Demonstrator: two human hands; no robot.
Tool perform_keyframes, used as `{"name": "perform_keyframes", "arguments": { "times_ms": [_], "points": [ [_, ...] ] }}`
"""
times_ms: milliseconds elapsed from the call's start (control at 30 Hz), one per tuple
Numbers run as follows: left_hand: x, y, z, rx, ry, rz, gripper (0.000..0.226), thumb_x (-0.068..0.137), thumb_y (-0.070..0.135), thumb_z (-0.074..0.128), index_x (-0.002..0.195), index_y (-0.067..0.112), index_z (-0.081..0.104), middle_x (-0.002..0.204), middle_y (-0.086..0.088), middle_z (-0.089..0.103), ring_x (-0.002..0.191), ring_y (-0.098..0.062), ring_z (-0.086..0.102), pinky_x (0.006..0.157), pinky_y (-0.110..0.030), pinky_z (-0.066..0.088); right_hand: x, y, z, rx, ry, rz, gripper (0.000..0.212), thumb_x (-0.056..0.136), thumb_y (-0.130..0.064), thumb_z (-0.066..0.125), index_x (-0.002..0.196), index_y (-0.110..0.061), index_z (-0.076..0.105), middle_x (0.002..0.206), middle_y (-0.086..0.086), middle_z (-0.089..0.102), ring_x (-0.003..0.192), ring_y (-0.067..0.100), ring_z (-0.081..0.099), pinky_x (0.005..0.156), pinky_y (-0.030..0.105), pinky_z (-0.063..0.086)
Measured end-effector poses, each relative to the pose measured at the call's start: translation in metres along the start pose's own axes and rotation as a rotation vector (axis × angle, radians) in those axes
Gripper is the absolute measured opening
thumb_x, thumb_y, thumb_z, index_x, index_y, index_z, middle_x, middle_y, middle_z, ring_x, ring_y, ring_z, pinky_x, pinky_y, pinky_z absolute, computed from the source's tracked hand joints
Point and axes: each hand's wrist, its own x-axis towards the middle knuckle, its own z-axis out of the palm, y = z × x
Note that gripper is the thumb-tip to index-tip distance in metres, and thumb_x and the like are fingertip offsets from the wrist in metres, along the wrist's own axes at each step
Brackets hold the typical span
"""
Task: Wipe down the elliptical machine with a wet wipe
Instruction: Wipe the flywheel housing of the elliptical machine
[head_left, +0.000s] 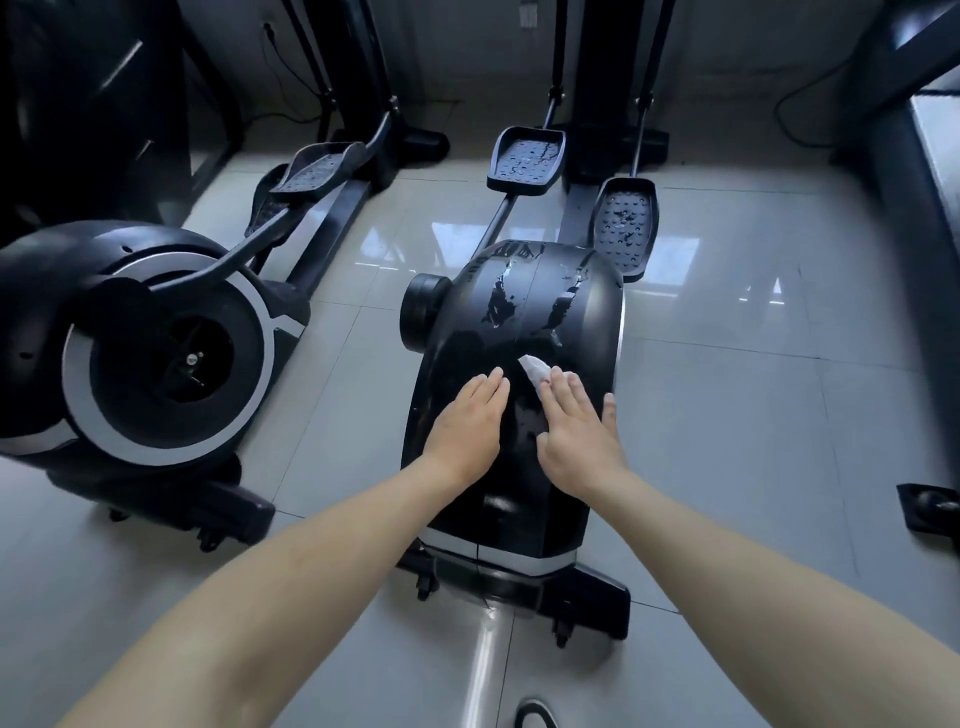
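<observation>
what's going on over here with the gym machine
A person is wiping the black housing of an elliptical machine. Their right hand presses a white wet wipe flat against it, while the left hand rests open beside it. Wet streaks show further up the housing.

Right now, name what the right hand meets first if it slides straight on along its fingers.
The wet wipe, already pressed under the right hand; beyond it, probably only wet streaks on the housing.
</observation>
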Motion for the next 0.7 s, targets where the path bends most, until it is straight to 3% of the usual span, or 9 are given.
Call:
{"name": "perform_keyframes", "arguments": {
  "times_ms": [167,267,333,400,467,533,633,700],
  "points": [
    [-0.003,-0.004,0.009,-0.101,0.006,-0.021,0.068,0.099,-0.007,0.040,0.162,0.009,0.019,0.171,-0.002,0.009,0.157,-0.017,0.006,0.126,-0.028,0.015,-0.030,-0.007,0.030,-0.062,0.008,-0.112,0.079,0.096,-0.012,0.036,0.163,-0.017,-0.005,0.170,0.001,-0.017,0.155,0.016,-0.020,0.119,0.045,-0.021],
    [-0.005,-0.009,0.013,-0.165,0.019,-0.024,0.060,0.100,-0.007,0.040,0.158,0.005,0.030,0.168,-0.006,0.020,0.156,-0.021,0.013,0.127,-0.032,0.017,-0.035,0.002,0.033,-0.081,0.085,-0.138,0.081,0.091,-0.010,0.043,0.163,-0.015,0.007,0.162,0.004,0.000,0.154,0.023,0.007,0.121,0.044,-0.015],
    [-0.011,-0.015,0.014,-0.140,0.068,-0.043,0.058,0.098,-0.008,0.042,0.155,0.004,0.038,0.163,-0.010,0.028,0.153,-0.024,0.019,0.125,-0.034,0.021,-0.028,0.005,0.026,0.047,0.170,-0.038,0.087,0.084,-0.006,0.046,0.162,-0.024,0.010,0.149,-0.003,0.012,0.141,0.017,0.027,0.124,0.046,-0.007],
    [-0.023,-0.021,0.015,-0.115,0.123,-0.091,0.059,0.095,-0.009,0.042,0.153,0.005,0.041,0.159,-0.010,0.034,0.148,-0.027,0.025,0.121,-0.035,0.027,-0.020,0.005,0.022,0.112,0.230,0.069,0.093,0.081,-0.006,0.048,0.160,-0.026,0.006,0.140,-0.005,0.019,0.128,0.017,0.035,0.126,0.049,0.005],
    [-0.036,-0.027,0.019,-0.125,0.117,-0.115,0.061,0.096,-0.009,0.040,0.155,0.006,0.039,0.161,-0.005,0.033,0.147,-0.024,0.027,0.120,-0.032,0.029,-0.022,-0.004,0.028,0.050,0.225,0.079,0.089,0.084,-0.009,0.049,0.161,-0.017,0.006,0.150,-0.001,0.016,0.141,0.020,0.026,0.126,0.050,0.006],
    [-0.045,-0.033,0.023,-0.159,0.088,-0.096,0.062,0.097,-0.010,0.038,0.157,0.006,0.035,0.165,-0.002,0.028,0.151,-0.020,0.024,0.124,-0.030,0.024,-0.033,-0.019,0.040,0.023,0.146,-0.017,0.081,0.088,-0.009,0.045,0.161,-0.012,0.012,0.163,0.002,0.009,0.155,0.020,0.004,0.125,0.049,-0.005],
    [-0.053,-0.041,0.031,-0.199,0.036,-0.073,0.063,0.099,-0.009,0.038,0.159,0.007,0.029,0.169,0.000,0.018,0.155,-0.015,0.015,0.127,-0.031,0.018,-0.052,-0.032,0.059,-0.108,0.007,-0.209,0.074,0.097,-0.011,0.038,0.163,-0.012,0.007,0.171,0.000,-0.006,0.154,0.013,-0.021,0.119,0.046,-0.021],
    [-0.055,-0.046,0.035,-0.211,0.000,-0.069,0.066,0.099,-0.010,0.037,0.161,0.010,0.024,0.170,0.004,0.011,0.156,-0.010,0.008,0.127,-0.031,0.017,-0.051,-0.026,0.060,-0.183,-0.007,-0.249,0.072,0.099,-0.012,0.035,0.164,-0.015,0.003,0.170,-0.003,-0.012,0.152,0.010,-0.025,0.118,0.047,-0.023]
  ]
}}
